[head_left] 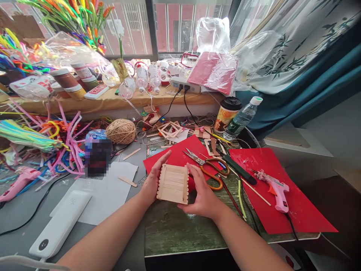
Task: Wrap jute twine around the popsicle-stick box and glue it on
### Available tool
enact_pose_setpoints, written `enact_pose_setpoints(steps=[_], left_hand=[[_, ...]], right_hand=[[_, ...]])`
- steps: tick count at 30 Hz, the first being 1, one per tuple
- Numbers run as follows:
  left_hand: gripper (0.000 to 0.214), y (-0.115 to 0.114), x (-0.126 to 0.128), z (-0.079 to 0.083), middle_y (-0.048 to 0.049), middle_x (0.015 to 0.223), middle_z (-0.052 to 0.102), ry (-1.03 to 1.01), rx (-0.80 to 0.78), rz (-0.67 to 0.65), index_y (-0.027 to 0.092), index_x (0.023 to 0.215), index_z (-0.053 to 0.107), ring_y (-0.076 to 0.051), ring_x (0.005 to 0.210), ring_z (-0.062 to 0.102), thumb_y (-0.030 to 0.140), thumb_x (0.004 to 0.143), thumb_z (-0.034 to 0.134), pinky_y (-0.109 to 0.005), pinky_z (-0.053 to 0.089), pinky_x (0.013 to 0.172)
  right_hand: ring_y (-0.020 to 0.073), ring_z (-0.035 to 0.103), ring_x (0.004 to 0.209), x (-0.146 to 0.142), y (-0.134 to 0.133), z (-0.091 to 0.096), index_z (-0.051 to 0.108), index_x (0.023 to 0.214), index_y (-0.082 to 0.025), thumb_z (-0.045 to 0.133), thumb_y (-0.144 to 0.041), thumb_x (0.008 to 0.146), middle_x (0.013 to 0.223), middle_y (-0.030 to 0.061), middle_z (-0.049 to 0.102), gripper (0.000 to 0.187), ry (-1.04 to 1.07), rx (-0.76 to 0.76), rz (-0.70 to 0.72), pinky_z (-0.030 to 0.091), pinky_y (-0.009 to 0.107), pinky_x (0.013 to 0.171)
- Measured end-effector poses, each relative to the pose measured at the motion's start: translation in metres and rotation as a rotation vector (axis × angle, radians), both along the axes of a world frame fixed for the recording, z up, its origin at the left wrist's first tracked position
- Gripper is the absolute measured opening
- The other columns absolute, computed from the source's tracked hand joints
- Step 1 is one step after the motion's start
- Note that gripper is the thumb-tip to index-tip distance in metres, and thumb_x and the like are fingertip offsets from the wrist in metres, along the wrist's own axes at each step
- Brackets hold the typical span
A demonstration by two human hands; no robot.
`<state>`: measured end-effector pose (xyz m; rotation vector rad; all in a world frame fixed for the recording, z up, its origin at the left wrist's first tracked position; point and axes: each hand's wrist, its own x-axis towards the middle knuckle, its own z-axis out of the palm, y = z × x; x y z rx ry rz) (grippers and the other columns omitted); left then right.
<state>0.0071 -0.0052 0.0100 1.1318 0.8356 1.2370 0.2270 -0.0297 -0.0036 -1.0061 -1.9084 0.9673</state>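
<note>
A flat panel of glued popsicle sticks (173, 183) is held just above the desk between both hands. My left hand (154, 179) grips its left edge, fingers stretched along the side. On the opposite edge my right hand (200, 192) curls round the panel, thumb on top. Under and behind the panel lies a red paper sheet (180, 154). Orange-handled scissors (207, 167) lie on it, just right of my right hand.
A pink glue gun (275, 188) rests on a second red sheet (299, 214) at right. A twine ball (121, 131), pipe cleaners (56, 143), a white power bank (60, 222), a coffee cup (227, 113), a water bottle (242, 117) and loose stick frames (170, 130) crowd the desk.
</note>
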Motion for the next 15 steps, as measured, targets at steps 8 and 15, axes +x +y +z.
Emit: enact_pose_setpoints(steps=[8, 15], left_hand=[[0.070, -0.008, 0.011, -0.005, -0.0036, 0.174, 0.030, 0.018, 0.080, 0.041, 0.030, 0.159, 0.046, -0.032, 0.163, 0.018, 0.071, 0.102, 0.040, -0.048, 0.016, 0.133], [0.072, -0.014, 0.006, -0.006, -0.0023, 0.175, 0.030, -0.038, 0.029, 0.046, 0.031, 0.160, 0.044, -0.031, 0.164, 0.014, 0.073, 0.102, 0.038, -0.047, 0.013, 0.134]], right_hand=[[0.0385, 0.035, 0.155, -0.007, -0.004, 0.000, 0.009, 0.167, -0.034, 0.093, -0.036, 0.071, 0.172, 0.0125, 0.024, 0.129, 0.158, -0.055, 0.008, 0.030, 0.060, 0.127], [0.0375, 0.034, 0.156, -0.029, -0.013, 0.018, 0.023, 0.166, -0.030, 0.080, -0.066, 0.081, 0.166, 0.0115, 0.041, 0.109, 0.454, -0.305, 0.008, 0.033, 0.060, 0.126]])
